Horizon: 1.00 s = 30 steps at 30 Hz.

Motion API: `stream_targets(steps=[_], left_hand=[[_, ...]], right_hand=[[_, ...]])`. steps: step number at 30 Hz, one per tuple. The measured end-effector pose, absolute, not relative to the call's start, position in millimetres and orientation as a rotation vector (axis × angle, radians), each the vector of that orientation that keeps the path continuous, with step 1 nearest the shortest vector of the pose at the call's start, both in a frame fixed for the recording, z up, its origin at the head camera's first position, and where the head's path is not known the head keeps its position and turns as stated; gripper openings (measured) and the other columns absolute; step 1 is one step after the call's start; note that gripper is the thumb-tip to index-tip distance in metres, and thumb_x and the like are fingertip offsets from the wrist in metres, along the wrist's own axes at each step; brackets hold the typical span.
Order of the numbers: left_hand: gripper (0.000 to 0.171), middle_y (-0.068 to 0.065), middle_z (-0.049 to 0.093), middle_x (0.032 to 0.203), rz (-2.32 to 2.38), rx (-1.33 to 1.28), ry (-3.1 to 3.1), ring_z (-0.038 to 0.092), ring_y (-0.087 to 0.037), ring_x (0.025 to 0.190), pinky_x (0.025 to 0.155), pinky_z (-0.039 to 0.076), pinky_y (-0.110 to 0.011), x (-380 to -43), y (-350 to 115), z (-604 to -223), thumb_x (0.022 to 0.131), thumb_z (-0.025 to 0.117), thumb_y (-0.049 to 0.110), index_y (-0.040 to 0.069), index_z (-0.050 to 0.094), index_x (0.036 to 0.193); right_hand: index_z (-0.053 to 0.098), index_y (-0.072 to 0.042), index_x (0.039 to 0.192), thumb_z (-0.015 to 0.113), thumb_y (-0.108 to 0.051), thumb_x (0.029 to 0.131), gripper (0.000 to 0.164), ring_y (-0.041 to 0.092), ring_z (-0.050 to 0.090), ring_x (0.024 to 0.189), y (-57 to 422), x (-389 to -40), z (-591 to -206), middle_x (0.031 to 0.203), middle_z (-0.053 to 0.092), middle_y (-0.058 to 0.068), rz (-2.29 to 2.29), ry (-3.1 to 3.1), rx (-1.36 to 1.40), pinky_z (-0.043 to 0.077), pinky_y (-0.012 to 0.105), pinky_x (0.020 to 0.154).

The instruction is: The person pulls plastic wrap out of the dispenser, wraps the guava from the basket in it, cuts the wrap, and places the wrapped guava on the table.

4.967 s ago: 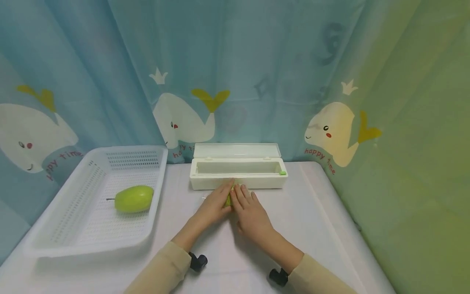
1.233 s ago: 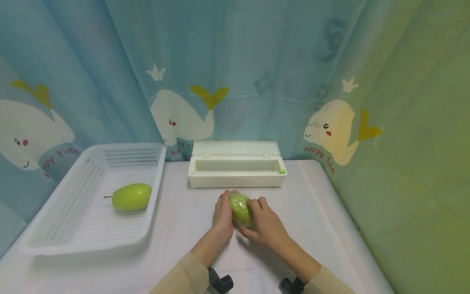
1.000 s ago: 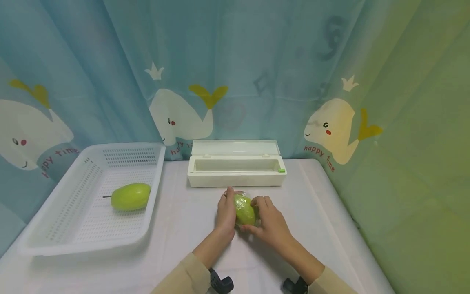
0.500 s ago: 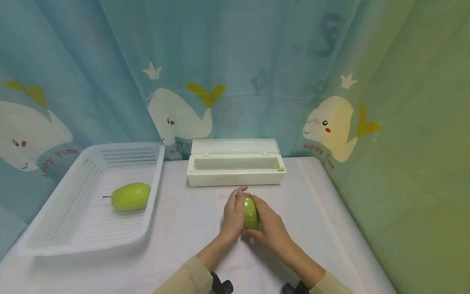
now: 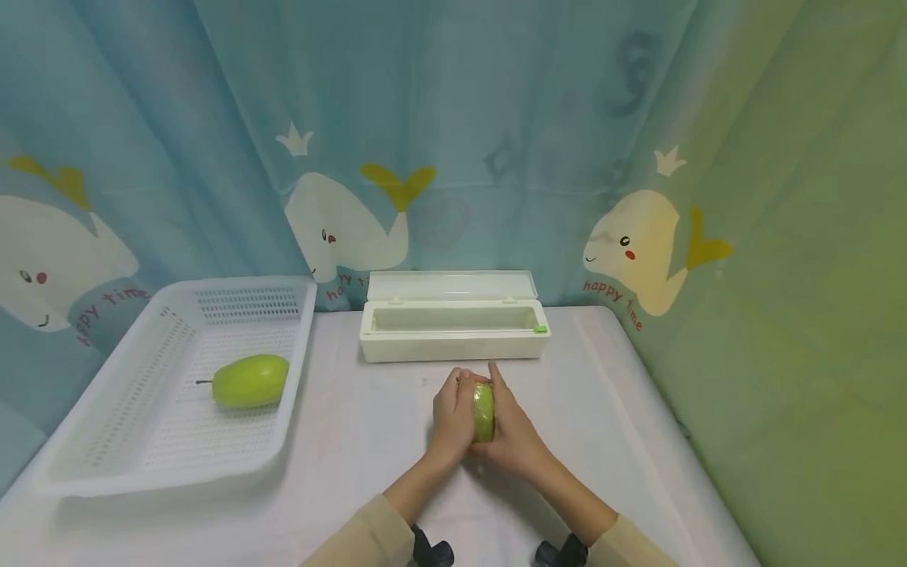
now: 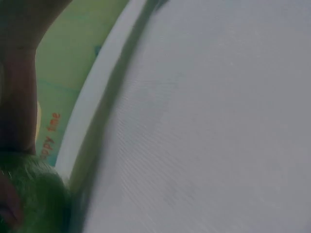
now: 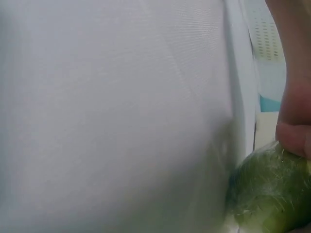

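Note:
Between my two hands stands a green, mango-like fruit (image 5: 484,413) wrapped in shiny clear film. My left hand (image 5: 453,417) cups its left side, fingers bent over the far end. Along the right side lies my right hand (image 5: 516,437), its thumb at the near end and one finger pointing up. Wrinkled film shows on the fruit (image 7: 272,189) in the right wrist view, with part of a hand on top. In the left wrist view the wrapped fruit (image 6: 39,194) fills the lower left corner. The palms hide much of it.
Behind the hands a long white cling film box (image 5: 453,349) stands with its lid up and a green slider (image 5: 541,329) at its right. On the left, a white perforated basket (image 5: 301,378) holds another stemmed green fruit (image 5: 250,381). A whale-print curtain (image 5: 460,157) hangs behind the table.
Earlier both hands lay over the fruit just before the box. Since then they have drawn it closer and turned it between them, moving slightly right. The right hand's fingers have straightened along its side.

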<state>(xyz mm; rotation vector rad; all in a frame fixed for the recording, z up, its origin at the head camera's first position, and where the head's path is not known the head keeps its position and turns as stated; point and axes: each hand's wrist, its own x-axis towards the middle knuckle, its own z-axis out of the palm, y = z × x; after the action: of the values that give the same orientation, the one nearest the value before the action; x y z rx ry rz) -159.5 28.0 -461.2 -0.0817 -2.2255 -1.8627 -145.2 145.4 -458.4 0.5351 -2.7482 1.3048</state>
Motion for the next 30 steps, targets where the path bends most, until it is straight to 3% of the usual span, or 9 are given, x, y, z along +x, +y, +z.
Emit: stream_targets(steps=[6,10,13,17,21,26,30], left_hand=[[0.035,-0.001,0.069,0.087,-1.905,0.076,-2.168,0.056,-0.014,0.078,0.072,0.046,-0.029,-161.3,36.0,-459.9,0.106,0.046,0.036,0.014,0.068,0.09],[0.034,-0.001,0.069,0.121,-1.937,0.044,-2.135,0.062,-0.019,0.114,0.1,0.047,-0.041,-159.3,40.1,-460.9,0.106,0.046,0.037,0.015,0.072,0.105],[0.036,0.001,0.066,0.131,-1.949,-0.019,-2.102,0.057,-0.02,0.129,0.11,0.041,-0.044,-158.4,40.7,-461.0,0.107,0.043,0.032,0.013,0.072,0.114],[0.04,0.004,0.075,0.111,-1.966,-0.032,-2.096,0.066,-0.017,0.114,0.1,0.047,-0.034,-157.4,40.6,-462.3,0.108,0.039,0.035,0.014,0.073,0.104],[0.04,0.003,0.075,0.11,-2.045,-0.055,-2.035,0.065,-0.018,0.113,0.1,0.045,-0.032,-156.9,40.4,-463.7,0.108,0.039,0.035,0.011,0.068,0.095],[0.038,-0.011,0.075,0.103,-2.134,-0.06,-1.923,0.063,-0.03,0.12,0.11,0.041,-0.038,-156.6,40.2,-458.2,0.108,0.042,0.025,0.0,0.066,0.092],[0.037,-0.019,0.074,0.095,-2.112,-0.025,-1.927,0.065,-0.033,0.112,0.104,0.045,-0.035,-147.0,38.7,-439.5,0.108,0.041,0.017,-0.006,0.065,0.092]], right_hand=[[0.027,0.004,0.154,0.095,-0.016,0.057,0.121,0.034,0.052,0.131,145.8,-146.9,-460.6,0.154,0.042,0.019,1.208,-2.742,0.525,0.045,0.053,0.103],[0.037,0.003,0.149,0.095,-0.018,0.056,0.111,0.03,0.059,0.122,148.4,-144.7,-462.4,0.144,0.053,0.017,1.165,-2.721,0.511,0.05,0.048,0.098],[0.047,-0.001,0.14,0.094,-0.019,0.057,0.097,0.023,0.063,0.106,149.8,-144.6,-463.1,0.127,0.064,0.011,1.147,-2.699,0.538,0.053,0.039,0.088],[0.052,-0.004,0.133,0.094,-0.02,0.055,0.091,0.016,0.061,0.094,151.0,-144.9,-464.5,0.113,0.065,0.005,1.09,-2.7,0.552,0.051,0.034,0.079],[0.049,-0.003,0.137,0.096,-0.017,0.053,0.097,0.02,0.061,0.103,151.2,-145.5,-463.0,0.123,0.064,0.009,1.12,-2.707,0.562,0.051,0.039,0.086],[0.047,-0.004,0.138,0.096,-0.012,0.052,0.099,0.022,0.06,0.106,149.9,-146.8,-461.0,0.128,0.062,0.009,1.253,-2.725,0.528,0.05,0.04,0.089],[0.037,-0.002,0.146,0.096,-0.01,0.052,0.111,0.027,0.059,0.116,147.2,-145.7,-460.9,0.14,0.056,0.013,1.359,-2.698,0.489,0.049,0.044,0.095]])
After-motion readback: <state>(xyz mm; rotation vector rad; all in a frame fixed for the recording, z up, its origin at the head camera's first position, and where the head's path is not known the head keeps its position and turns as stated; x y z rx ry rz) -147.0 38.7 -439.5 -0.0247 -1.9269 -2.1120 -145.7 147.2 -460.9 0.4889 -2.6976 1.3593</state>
